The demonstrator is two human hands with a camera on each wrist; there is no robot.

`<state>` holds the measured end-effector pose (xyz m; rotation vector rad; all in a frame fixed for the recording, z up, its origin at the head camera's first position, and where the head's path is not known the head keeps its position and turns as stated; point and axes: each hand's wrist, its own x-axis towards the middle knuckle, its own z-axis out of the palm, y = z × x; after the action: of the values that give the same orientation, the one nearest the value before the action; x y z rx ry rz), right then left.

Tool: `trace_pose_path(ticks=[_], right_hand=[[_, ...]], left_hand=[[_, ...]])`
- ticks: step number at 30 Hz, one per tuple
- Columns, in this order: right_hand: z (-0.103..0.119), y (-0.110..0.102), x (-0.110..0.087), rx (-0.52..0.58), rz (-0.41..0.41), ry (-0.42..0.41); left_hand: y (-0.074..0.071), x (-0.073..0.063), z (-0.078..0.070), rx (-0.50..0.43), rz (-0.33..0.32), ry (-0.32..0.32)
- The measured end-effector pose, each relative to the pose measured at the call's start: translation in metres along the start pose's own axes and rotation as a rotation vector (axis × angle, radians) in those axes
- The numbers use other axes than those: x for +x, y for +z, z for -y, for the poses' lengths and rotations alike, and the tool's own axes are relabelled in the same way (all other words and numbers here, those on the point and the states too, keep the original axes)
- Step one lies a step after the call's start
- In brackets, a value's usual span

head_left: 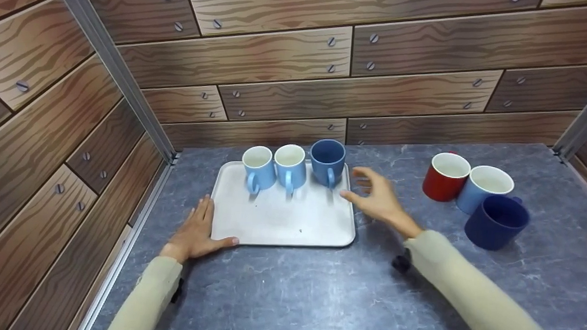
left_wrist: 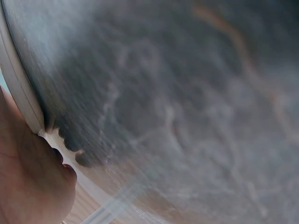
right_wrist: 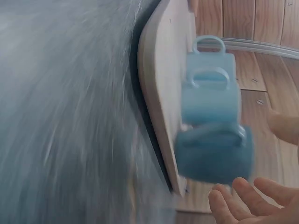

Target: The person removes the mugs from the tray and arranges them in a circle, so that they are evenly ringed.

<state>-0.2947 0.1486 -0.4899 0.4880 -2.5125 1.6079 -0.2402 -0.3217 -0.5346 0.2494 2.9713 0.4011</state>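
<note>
A white tray (head_left: 281, 223) lies on the table with three mugs in a row along its far side. Two are light blue mugs, the left mug (head_left: 260, 176) and the middle mug (head_left: 292, 172); the third is a darker blue mug (head_left: 327, 161) at the right end. All their handles face the near side. My left hand (head_left: 193, 235) rests at the tray's left edge, its thumb along the near-left corner. Just right of the darker blue mug is my right hand (head_left: 375, 194), fingers loosely bent and apart from it; the right wrist view shows a gap between fingers (right_wrist: 252, 198) and mug.
On the right of the table stand a red mug (head_left: 442, 182), a light blue mug (head_left: 473, 191) and a dark navy mug (head_left: 494, 225), close together. Wood-patterned walls (head_left: 287, 77) enclose the back and sides, with a metal rail (head_left: 124, 257) along the left edge.
</note>
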Motion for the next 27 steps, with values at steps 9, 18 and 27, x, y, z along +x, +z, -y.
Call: trace_pose_path(ticks=[9, 18, 27], right_hand=[[-0.006, 0.048, 0.019, 0.11, -0.071, 0.112], [-0.003, 0.062, 0.021, 0.194, -0.136, 0.166], [-0.002, 0.057, 0.02, 0.209, -0.174, 0.21]], left_hand=[[0.001, 0.001, -0.001, -0.004, 0.016, -0.008], [-0.001, 0.0, 0.001, 0.005, 0.007, -0.009], [0.001, 0.001, 0.001, 0.008, -0.003, -0.002]])
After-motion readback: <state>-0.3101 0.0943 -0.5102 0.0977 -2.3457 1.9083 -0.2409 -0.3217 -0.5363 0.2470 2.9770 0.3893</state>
